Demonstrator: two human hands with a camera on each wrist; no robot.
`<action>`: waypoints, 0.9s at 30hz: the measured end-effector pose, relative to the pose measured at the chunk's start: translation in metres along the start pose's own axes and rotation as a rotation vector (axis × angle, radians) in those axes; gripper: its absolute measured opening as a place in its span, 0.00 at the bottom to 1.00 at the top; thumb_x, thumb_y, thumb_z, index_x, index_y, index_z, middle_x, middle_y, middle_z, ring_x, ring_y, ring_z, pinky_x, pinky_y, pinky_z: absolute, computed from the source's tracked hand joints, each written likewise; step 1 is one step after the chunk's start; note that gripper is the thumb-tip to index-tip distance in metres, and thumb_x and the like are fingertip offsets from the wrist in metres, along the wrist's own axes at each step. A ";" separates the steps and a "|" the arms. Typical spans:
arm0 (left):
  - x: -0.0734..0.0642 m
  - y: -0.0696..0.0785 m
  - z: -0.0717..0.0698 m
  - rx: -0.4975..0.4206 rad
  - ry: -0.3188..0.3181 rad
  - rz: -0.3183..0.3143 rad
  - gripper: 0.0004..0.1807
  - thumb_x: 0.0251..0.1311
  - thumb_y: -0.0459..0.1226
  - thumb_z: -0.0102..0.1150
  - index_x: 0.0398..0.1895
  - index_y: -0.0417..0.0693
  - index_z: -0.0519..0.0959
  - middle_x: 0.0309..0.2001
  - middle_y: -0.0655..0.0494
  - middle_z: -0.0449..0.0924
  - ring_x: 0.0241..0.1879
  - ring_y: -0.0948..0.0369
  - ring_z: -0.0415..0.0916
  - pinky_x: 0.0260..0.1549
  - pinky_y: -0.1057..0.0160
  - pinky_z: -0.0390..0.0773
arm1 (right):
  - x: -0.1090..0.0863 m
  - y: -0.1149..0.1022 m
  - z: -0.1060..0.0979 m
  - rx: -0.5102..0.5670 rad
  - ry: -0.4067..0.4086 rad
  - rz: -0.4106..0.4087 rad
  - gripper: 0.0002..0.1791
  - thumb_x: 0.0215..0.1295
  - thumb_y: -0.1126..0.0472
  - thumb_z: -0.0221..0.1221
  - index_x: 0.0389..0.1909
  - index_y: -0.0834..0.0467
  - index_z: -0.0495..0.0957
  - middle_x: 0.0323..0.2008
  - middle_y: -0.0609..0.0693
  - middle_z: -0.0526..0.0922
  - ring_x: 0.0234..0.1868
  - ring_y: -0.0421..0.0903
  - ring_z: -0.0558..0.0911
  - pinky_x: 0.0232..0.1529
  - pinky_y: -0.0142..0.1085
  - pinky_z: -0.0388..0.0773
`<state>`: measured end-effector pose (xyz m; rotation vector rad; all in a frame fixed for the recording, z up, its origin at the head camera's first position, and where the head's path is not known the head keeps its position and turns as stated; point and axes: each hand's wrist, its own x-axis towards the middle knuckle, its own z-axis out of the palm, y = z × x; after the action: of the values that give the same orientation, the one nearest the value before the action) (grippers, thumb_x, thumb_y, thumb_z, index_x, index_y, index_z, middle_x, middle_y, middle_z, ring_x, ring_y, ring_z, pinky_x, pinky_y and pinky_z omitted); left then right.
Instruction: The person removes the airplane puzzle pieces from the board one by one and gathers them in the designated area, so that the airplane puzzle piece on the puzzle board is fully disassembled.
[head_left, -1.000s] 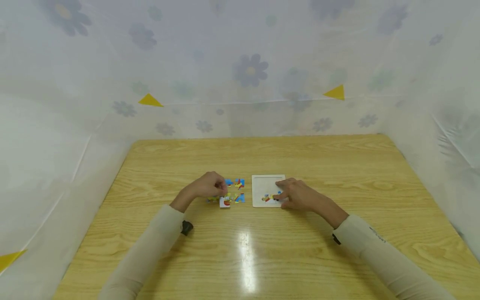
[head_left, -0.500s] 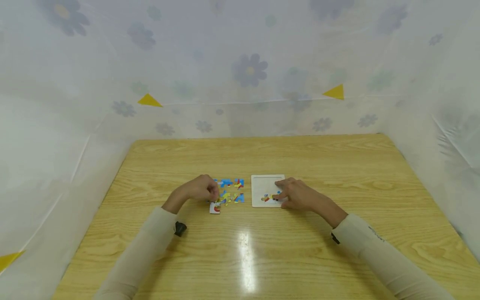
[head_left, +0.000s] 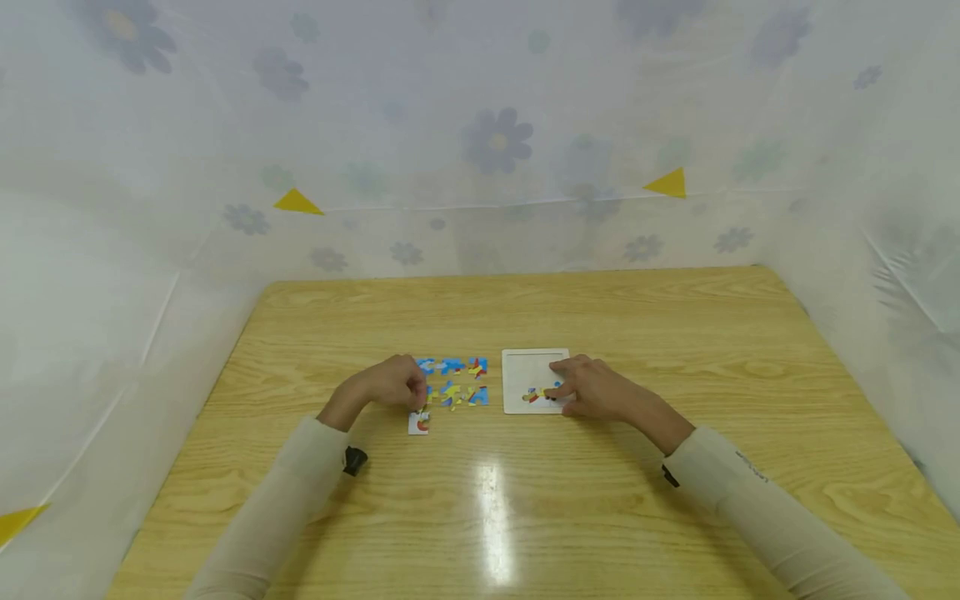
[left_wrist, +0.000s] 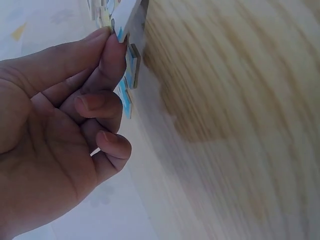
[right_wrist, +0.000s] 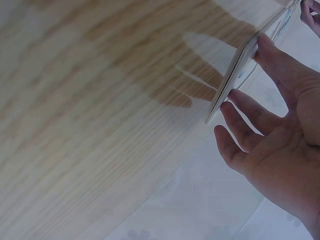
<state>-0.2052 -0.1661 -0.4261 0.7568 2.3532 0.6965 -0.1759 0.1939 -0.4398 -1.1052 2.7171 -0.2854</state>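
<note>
My left hand [head_left: 393, 383] pinches a white puzzle piece [head_left: 418, 424] with a red patch between thumb and forefinger, at the left front of the loose pieces. In the left wrist view the other fingers curl loosely and the piece [left_wrist: 129, 19] is seen near edge-on. Loose blue, yellow and red puzzle pieces [head_left: 451, 367] lie in two rows just right of this hand. Beyond them lies a square white puzzle tray [head_left: 525, 367], with a few coloured pieces [head_left: 533, 397] in its front part. My right hand [head_left: 600, 392] rests with spread fingers on the tray's right side, partly covering those pieces.
The wood-grain table [head_left: 637, 317] carries all of this. White flowered sheeting [head_left: 420, 150] rises behind and at both sides, with yellow triangles [head_left: 298, 202] on it. A bright reflection falls on the tabletop in front of the tray.
The left hand has moved left and slightly nearer with the white puzzle piece, uncovering more of the loose pieces. The right hand stays where it was on the tray.
</note>
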 end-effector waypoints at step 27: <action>-0.004 0.004 0.000 0.036 0.060 -0.007 0.08 0.53 0.27 0.60 0.21 0.46 0.84 0.24 0.58 0.82 0.22 0.66 0.68 0.28 0.68 0.72 | 0.000 -0.001 -0.001 0.027 0.005 0.003 0.20 0.56 0.57 0.66 0.51 0.54 0.81 0.62 0.65 0.71 0.60 0.66 0.70 0.56 0.59 0.68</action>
<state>-0.2013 -0.1654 -0.4224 0.7522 2.4273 0.6849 -0.1749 0.1933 -0.4383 -1.0941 2.7113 -0.3244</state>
